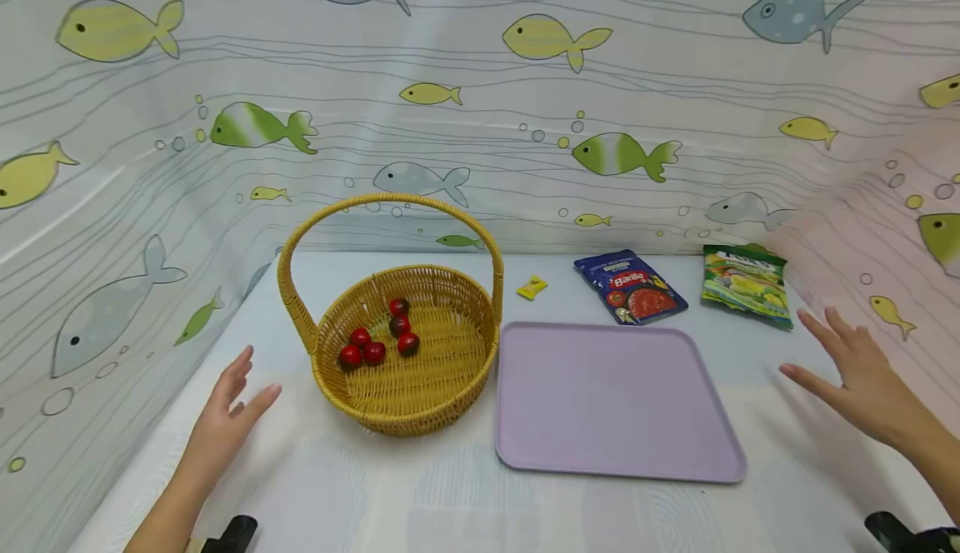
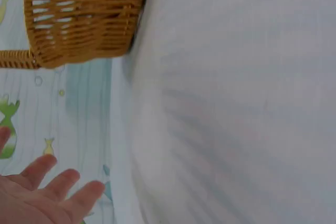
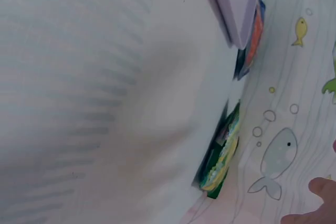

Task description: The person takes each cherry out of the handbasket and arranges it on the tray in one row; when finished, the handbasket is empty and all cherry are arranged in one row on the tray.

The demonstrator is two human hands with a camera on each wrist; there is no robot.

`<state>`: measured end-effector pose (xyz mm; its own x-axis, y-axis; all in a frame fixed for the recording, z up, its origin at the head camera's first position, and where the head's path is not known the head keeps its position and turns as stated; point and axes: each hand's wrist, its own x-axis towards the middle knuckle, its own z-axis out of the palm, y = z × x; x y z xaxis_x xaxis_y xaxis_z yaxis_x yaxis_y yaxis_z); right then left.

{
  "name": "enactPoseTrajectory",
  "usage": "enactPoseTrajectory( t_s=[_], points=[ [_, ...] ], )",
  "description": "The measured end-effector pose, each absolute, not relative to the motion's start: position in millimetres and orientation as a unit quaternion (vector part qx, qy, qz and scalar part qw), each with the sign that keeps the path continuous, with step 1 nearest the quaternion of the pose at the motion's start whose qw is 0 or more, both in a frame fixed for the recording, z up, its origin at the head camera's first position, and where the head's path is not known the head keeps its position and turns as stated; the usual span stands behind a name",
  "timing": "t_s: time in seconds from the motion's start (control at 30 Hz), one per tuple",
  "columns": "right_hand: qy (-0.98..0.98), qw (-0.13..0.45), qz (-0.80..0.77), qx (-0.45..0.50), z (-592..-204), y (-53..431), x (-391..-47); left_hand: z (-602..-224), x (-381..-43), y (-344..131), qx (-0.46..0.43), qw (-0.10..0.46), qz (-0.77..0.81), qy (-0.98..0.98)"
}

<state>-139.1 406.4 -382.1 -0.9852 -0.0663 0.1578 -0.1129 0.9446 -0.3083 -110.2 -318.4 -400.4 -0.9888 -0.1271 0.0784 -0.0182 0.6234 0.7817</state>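
The left hand [image 1: 223, 421] is wide beside the yellow basket [image 1: 427, 382] of red fruits [image 1: 373, 353], and the right hand [image 1: 870, 382] is wide near the green bag [image 1: 745, 282].

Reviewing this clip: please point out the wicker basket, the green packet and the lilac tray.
Wicker basket [image 1: 442, 353]: head view, on its bare woven floor.
Green packet [image 1: 746, 286]: head view, on its printed front.
Lilac tray [image 1: 615, 399]: head view, on its bare flat base.
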Motion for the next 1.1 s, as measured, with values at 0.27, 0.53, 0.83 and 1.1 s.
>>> enactPoseTrajectory(
  t_s=[0.27, 0.53, 0.83, 1.1],
  points=[
    [-0.972, 0.074, 0.207, 0.081, -374, 385, -143, -395, -105, -291, 0.03, 0.057, -0.531, -0.845],
    [-0.958, 0.088, 0.25, 0.111, -369, 363, -148, -388, -108, -267, 0.018, 0.016, -0.579, -0.815],
    [-0.953, 0.104, 0.25, 0.137, -366, 331, -158, -394, -120, -257, 0.045, -0.006, -0.581, -0.813],
    [-0.941, 0.12, 0.266, 0.172, -369, 307, -166, -398, -126, -258, 0.049, -0.014, -0.584, -0.81]
  ],
)
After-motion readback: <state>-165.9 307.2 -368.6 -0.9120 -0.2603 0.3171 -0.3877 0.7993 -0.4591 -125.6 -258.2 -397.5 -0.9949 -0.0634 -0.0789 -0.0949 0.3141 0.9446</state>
